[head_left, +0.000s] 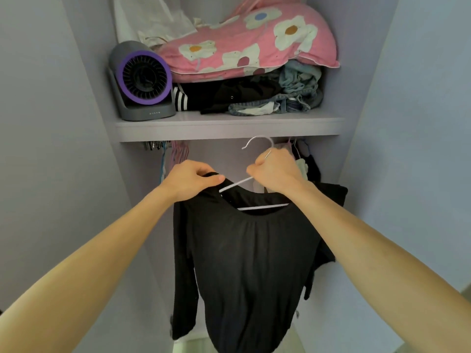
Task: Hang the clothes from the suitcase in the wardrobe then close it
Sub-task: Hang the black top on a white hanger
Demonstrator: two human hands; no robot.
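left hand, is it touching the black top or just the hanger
Touching. The head view shows the left hand pinching the shoulder edge of the black top between thumb and fingers, right beside the end of the white hanger.

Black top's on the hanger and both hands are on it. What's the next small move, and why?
Probably lift the right hand and carry the hook of the white hanger in under the shelf, beside the other hangers. The black top drapes from it, the left hand pinches its shoulder, and the hook catches on nothing yet.
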